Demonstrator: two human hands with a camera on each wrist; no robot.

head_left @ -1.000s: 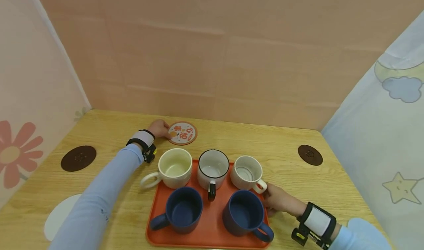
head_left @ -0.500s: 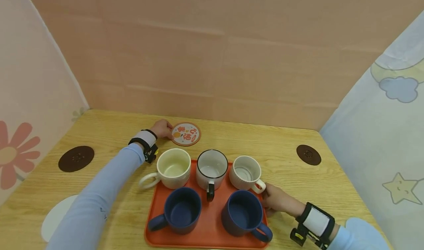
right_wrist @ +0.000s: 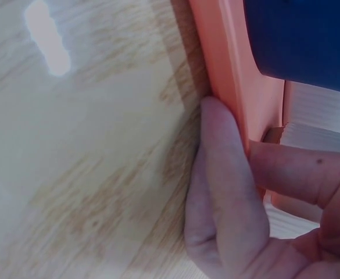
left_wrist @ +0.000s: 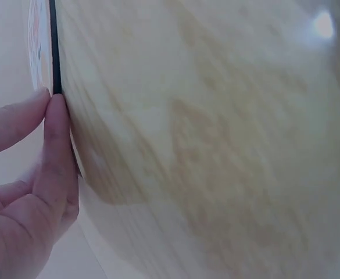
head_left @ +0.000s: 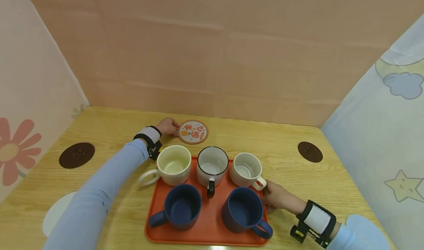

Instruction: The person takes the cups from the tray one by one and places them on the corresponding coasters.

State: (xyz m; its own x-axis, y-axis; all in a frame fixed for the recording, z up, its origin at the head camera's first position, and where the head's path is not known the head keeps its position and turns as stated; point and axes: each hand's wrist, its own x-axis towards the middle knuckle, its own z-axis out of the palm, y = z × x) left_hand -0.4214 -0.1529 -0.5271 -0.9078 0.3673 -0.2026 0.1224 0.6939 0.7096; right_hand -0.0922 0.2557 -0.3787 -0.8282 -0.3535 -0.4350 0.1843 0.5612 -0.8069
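Note:
At the back of the table my left hand [head_left: 168, 126] pinches the left edge of a round coaster [head_left: 193, 132] with an orange border and printed characters. Thumb and fingertips meet on its rim in the left wrist view. My right hand [head_left: 276, 196] grips the right rim of a red-orange tray [head_left: 212, 224], thumb inside, fingers outside. Standing on the tray are a cream mug [head_left: 172, 177], a white mug with black rim and handle [head_left: 202, 176], a ribbed white cup [head_left: 239, 179], and two navy mugs, left [head_left: 183, 223] and right [head_left: 232, 220].
Dark brown coasters lie at the left [head_left: 77, 155] and the right [head_left: 310, 152]. A white disc [head_left: 53, 215] is partly under the left sleeve. A light blue disc [head_left: 366, 226] sits by the right sleeve. An orange-brown backdrop [head_left: 212, 59] rises behind the table [head_left: 258, 136].
My left hand has moved to the right along the back of the table, and the coaster has slid with it. The right hand stays at the tray rim.

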